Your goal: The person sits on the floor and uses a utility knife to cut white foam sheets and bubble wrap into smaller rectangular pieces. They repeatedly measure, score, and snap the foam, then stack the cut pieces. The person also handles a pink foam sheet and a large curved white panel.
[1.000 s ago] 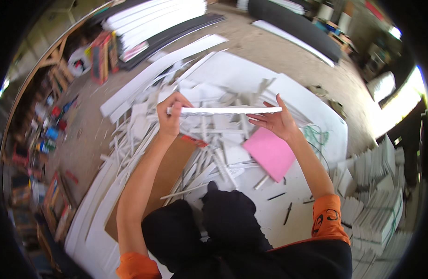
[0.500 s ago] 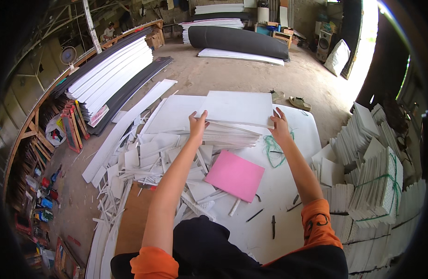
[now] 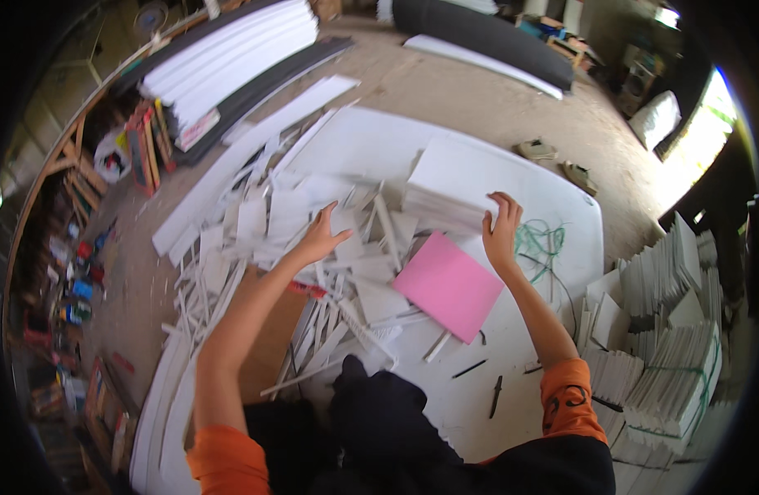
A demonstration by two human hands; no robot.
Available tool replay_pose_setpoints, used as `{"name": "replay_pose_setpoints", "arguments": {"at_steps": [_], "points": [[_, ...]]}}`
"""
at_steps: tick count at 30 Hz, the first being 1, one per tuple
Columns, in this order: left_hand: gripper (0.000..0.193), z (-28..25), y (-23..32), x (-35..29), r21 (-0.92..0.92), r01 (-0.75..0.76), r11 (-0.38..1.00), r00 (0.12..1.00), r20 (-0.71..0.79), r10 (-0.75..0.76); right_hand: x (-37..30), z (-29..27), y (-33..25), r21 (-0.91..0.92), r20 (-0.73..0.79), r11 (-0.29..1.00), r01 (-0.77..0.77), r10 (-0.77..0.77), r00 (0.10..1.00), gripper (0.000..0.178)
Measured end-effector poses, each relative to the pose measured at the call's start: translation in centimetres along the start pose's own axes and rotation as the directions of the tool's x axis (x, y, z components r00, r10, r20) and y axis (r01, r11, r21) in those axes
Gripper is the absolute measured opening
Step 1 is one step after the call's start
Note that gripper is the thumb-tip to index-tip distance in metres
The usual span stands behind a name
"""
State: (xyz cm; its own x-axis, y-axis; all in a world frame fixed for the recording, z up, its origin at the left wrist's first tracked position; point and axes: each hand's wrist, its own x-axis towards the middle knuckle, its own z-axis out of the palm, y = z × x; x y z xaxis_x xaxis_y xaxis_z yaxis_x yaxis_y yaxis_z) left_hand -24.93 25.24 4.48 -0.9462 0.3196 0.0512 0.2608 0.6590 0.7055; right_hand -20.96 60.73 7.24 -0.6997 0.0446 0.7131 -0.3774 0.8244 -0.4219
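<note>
A stack of white sheets lies on the large white board, its edges roughly lined up. My right hand is at the stack's near right corner, fingers bent and apart, holding nothing; whether a fingertip touches the stack I cannot tell. My left hand hovers over a heap of white offcuts, its thumb and fingers spread and nothing in them. Between my forearms a pink rectangular sheet lies partly over the scraps. Beside my right hand is a tangle of green string.
A dark knife-like tool and a thin black stick lie near me on the board. Tied bundles of white sheets stand at the right. Shoes sit beyond the board, and tools litter the floor at left.
Both hands have let go of the white sheet, which now lies on the stack. My left hand has moved left and down over the offcuts. The view has shifted.
</note>
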Motion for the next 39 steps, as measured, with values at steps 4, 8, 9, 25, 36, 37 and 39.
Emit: {"name": "replay_pose_setpoints", "arguments": {"at_steps": [4, 8, 9, 25, 36, 37, 39], "points": [[0.061, -0.9, -6.6, -7.7, 0.337, -0.019, 0.941, 0.982, 0.182, -0.045, -5.9, 5.0, -2.9, 0.236, 0.653, 0.961, 0.145, -0.267, 0.708, 0.025], [0.037, -0.9, -11.5, -12.4, 0.087, 0.077, 0.993, 0.946, 0.307, -0.1, -10.2, 14.3, -4.8, 0.348, 0.891, 0.88, 0.325, -0.417, 0.176, 0.021], [0.034, -0.4, -13.0, -13.3, 0.084, 0.114, 0.99, 0.943, 0.303, -0.135, -10.5, 17.2, -5.7, 0.399, 0.868, 0.874, 0.278, -0.458, 0.191, 0.02], [0.02, -15.8, 5.3, -45.2, -0.364, 0.862, 0.352, 0.328, -0.129, -0.936, -2.2, 0.4, -9.9, -0.183, 0.951, 0.928, -0.324, 0.25, 0.179, 0.016], [0.027, -25.5, 12.9, -39.2, -0.146, 0.877, 0.458, 0.469, 0.469, -0.748, -3.5, -42.7, -24.6, -0.383, 0.335, -0.033, -0.923, 0.927, -0.172, 0.021], [0.03, -25.8, 11.9, -35.6, -0.023, 0.789, 0.614, 0.562, 0.432, -0.705, -2.5, -43.0, -27.7, -0.323, 0.332, -0.1, -0.941, 0.919, -0.211, 0.023], [0.034, -23.6, 8.0, -27.5, -0.069, 0.698, 0.713, 0.661, 0.445, -0.604, -2.5, -43.4, -31.6, -0.251, 0.325, -0.142, -0.958, 0.92, -0.221, 0.026]]}}
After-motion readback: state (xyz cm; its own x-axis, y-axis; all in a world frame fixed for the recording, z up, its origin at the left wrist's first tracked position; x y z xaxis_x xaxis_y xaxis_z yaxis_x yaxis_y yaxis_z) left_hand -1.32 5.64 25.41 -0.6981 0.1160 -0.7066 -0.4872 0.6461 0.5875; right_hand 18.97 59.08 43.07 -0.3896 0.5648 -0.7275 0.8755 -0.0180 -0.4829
